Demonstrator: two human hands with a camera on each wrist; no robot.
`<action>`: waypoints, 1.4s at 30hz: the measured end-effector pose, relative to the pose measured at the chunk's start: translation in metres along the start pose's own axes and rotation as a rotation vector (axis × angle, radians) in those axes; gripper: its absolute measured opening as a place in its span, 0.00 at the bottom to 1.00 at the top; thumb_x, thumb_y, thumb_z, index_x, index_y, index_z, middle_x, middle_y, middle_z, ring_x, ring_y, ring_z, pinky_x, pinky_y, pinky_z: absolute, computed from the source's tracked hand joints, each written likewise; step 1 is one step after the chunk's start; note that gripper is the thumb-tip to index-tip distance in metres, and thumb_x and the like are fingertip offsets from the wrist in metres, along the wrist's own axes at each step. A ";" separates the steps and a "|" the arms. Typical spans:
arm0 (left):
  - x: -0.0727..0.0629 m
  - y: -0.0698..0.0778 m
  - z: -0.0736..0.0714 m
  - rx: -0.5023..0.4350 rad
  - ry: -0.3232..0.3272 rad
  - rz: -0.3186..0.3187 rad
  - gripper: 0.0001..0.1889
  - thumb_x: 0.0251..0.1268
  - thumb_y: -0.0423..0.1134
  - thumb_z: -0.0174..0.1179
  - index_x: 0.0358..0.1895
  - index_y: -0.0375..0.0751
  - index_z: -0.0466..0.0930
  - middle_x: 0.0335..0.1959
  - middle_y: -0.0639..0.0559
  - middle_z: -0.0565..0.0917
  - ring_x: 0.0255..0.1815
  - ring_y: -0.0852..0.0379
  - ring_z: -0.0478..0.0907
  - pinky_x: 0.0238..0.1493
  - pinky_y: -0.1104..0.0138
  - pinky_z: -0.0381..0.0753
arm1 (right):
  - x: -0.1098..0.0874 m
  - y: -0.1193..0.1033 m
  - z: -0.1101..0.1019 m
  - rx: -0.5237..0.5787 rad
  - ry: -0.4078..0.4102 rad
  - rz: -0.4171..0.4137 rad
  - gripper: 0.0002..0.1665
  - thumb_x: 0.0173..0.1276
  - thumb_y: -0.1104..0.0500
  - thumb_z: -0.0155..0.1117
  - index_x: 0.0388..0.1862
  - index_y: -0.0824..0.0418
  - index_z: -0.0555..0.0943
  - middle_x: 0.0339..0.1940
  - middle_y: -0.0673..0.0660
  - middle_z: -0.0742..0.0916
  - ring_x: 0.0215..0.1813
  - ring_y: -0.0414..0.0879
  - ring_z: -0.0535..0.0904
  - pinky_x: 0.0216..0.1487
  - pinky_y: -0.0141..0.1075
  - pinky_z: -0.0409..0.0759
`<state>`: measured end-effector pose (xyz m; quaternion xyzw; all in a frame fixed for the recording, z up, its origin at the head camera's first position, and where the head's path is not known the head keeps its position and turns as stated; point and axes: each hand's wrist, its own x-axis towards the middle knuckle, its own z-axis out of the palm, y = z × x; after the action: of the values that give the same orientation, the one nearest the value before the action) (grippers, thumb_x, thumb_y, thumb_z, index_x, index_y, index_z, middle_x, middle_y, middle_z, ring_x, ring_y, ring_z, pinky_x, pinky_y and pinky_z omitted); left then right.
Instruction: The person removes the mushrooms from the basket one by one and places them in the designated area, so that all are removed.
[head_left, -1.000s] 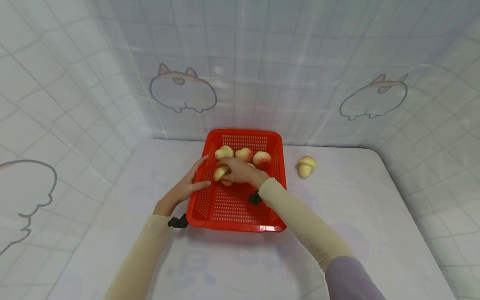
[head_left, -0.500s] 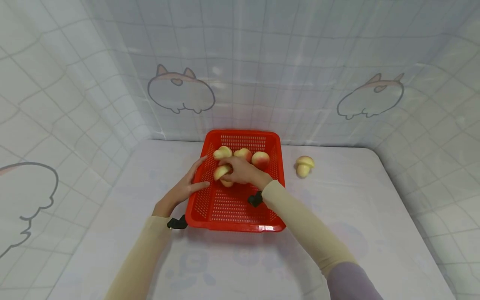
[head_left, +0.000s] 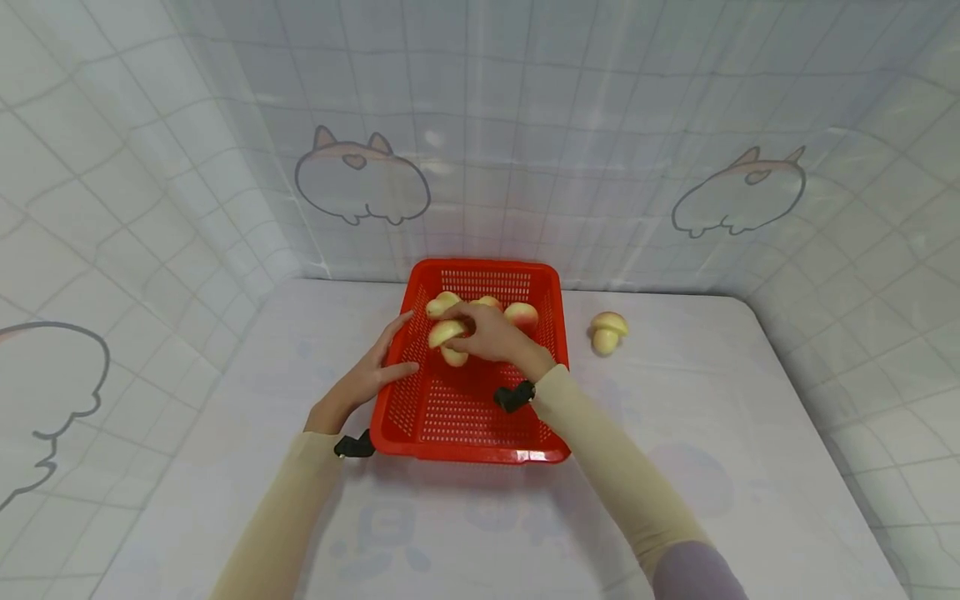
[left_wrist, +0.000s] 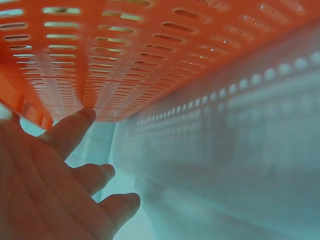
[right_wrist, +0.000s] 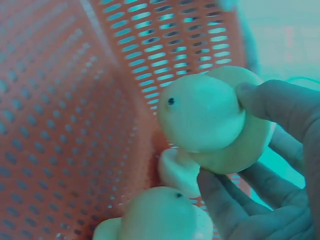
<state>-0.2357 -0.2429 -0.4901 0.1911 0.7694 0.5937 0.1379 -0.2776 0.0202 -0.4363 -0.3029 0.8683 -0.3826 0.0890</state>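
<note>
A red perforated plastic basket [head_left: 471, 454] stands on the table. Inside it, my right hand [head_left: 498, 333] pinches a pale yellow toy mushroom [head_left: 447, 333] between thumb and fingers. In the right wrist view, the held mushroom [right_wrist: 205, 112] points its rounded stem, marked with a dark dot, at the camera, its cap behind. Below it lie another toy mushroom [head_left: 454, 357] and, farther back, a third pale mushroom [head_left: 442, 305]. My left hand [head_left: 363, 377] rests at the basket's left rim, with its thumb over the edge and fingers straight and spread along the outer wall [left_wrist: 125, 65].
Toy peaches lie in the basket's back part: one at the right [head_left: 521, 317], another partly behind my right hand [head_left: 489, 302]. One more toy mushroom [head_left: 609, 332] stands on the table right of the basket. A tile-patterned curtain [head_left: 525, 150] encloses the back and sides.
My right hand has risen slightly and shifted right with the mushroom, uncovering more of the mushroom beneath and covering more of the back peach. The left hand stays put.
</note>
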 end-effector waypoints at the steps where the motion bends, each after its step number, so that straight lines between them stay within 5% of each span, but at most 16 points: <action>1: 0.001 0.000 0.000 -0.001 0.000 -0.001 0.45 0.73 0.37 0.57 0.84 0.60 0.38 0.75 0.35 0.61 0.63 0.28 0.75 0.53 0.49 0.87 | -0.001 0.000 -0.002 0.029 0.006 0.006 0.27 0.69 0.53 0.73 0.66 0.55 0.79 0.59 0.51 0.85 0.55 0.47 0.79 0.59 0.40 0.82; 14: 0.003 -0.005 0.000 -0.016 0.017 0.007 0.45 0.73 0.37 0.57 0.84 0.58 0.40 0.73 0.30 0.64 0.61 0.27 0.75 0.52 0.48 0.87 | -0.021 0.003 -0.029 0.178 0.149 -0.022 0.25 0.68 0.59 0.73 0.63 0.58 0.81 0.60 0.55 0.85 0.61 0.53 0.82 0.65 0.45 0.81; 25: 0.003 -0.001 0.000 0.047 0.019 0.060 0.41 0.75 0.34 0.55 0.84 0.52 0.44 0.75 0.31 0.59 0.62 0.33 0.72 0.53 0.57 0.85 | -0.044 0.004 -0.043 0.306 0.217 -0.001 0.25 0.69 0.59 0.71 0.64 0.58 0.80 0.62 0.55 0.84 0.65 0.56 0.81 0.65 0.50 0.81; 31: 0.004 0.001 0.000 0.049 0.021 0.046 0.33 0.76 0.34 0.55 0.80 0.44 0.54 0.71 0.28 0.63 0.58 0.34 0.75 0.49 0.60 0.87 | -0.055 0.005 -0.047 0.318 0.241 -0.027 0.23 0.70 0.60 0.70 0.63 0.57 0.80 0.62 0.55 0.84 0.64 0.53 0.82 0.64 0.49 0.81; 42: 0.003 -0.005 0.002 0.003 0.017 0.068 0.33 0.75 0.33 0.53 0.79 0.39 0.52 0.70 0.27 0.61 0.59 0.27 0.73 0.48 0.57 0.88 | -0.076 0.013 -0.055 0.336 0.304 -0.043 0.24 0.68 0.59 0.73 0.62 0.57 0.81 0.61 0.55 0.84 0.62 0.53 0.82 0.63 0.48 0.81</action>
<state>-0.2385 -0.2411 -0.4953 0.2121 0.7645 0.5985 0.1109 -0.2435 0.1057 -0.4136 -0.2409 0.7892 -0.5649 -0.0019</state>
